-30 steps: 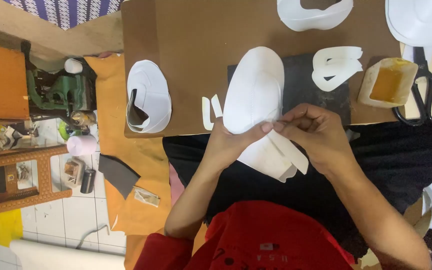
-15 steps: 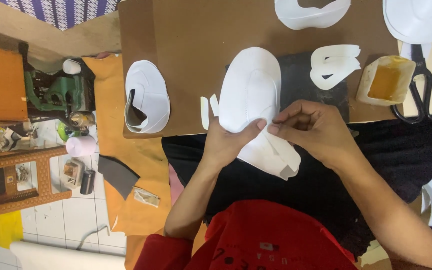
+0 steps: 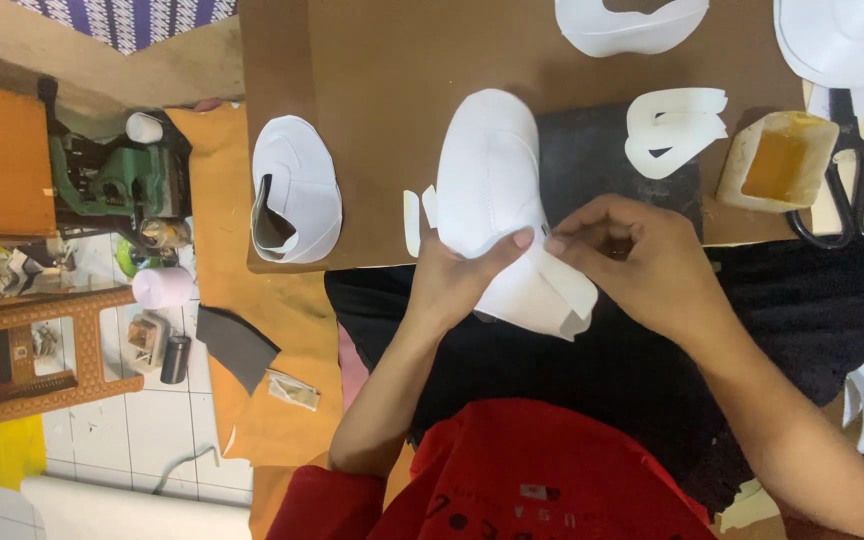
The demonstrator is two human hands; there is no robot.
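White shoe upper (image 3: 492, 170) — toe pointing away.

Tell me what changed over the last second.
Little changed. The white shoe upper tilted slightly left on the brown board, and its loose flap shifted a little. The left hand and right hand still pinch it. Glue tub and scissors stayed put.

Left hand (image 3: 457, 285) and right hand (image 3: 632, 260) pinching white shoe upper (image 3: 492, 180), brown board (image 3: 392, 90), black scissors (image 3: 852, 190)

White shoe upper (image 3: 492, 170), brown board (image 3: 402, 80), black scissors (image 3: 852, 190), red shirt (image 3: 542, 480)
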